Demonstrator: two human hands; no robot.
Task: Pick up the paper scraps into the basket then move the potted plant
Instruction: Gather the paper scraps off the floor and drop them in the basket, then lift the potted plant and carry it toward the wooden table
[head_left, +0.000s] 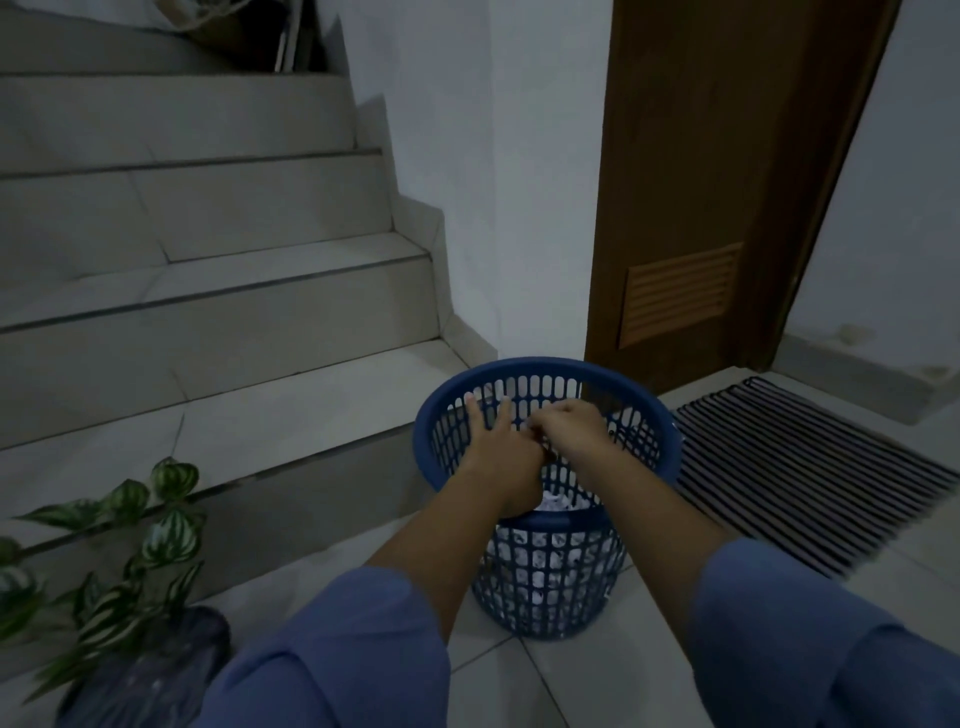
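Observation:
A blue latticed plastic basket (631, 400) stands on the tiled floor at the foot of the stairs. White crumpled paper scraps (558, 503) lie inside it and show through its wall. Both my hands are over the basket's mouth, touching each other. My left hand (498, 441) has its fingers spread flat. My right hand (569, 423) is curled with its fingertips at the left hand; what it pinches is too small to tell. The potted plant (140, 571), with striped green leaves and a dark pot, stands at the lower left.
Tiled stairs (218, 312) rise at the left and behind the plant. A brown wooden door (717, 197) with a vent stands behind the basket. A striped doormat (810, 473) lies on the floor to the right.

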